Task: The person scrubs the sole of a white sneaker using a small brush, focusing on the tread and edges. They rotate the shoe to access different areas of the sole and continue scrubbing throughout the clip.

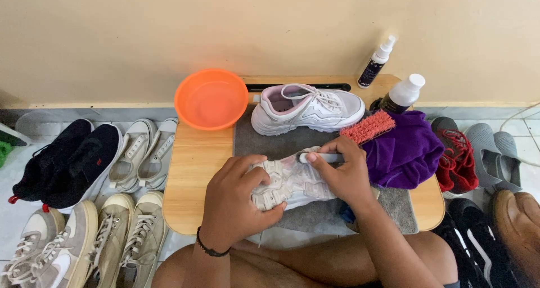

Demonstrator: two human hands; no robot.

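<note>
Gripping sneaker, left hand; right hand clamps brush w/ purple cloth adjacent.

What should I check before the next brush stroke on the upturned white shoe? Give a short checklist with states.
1. Left hand clamps the upturned shoe, sole up: ok.
2. Right hand has a grip on the small brush, against the sole: ok.
3. Shoe rests on the grey mat: ok.
4. Orange bowl within reach; water inside: cannot tell.
5. Bristles' condition, hidden by fingers: cannot tell.
</note>
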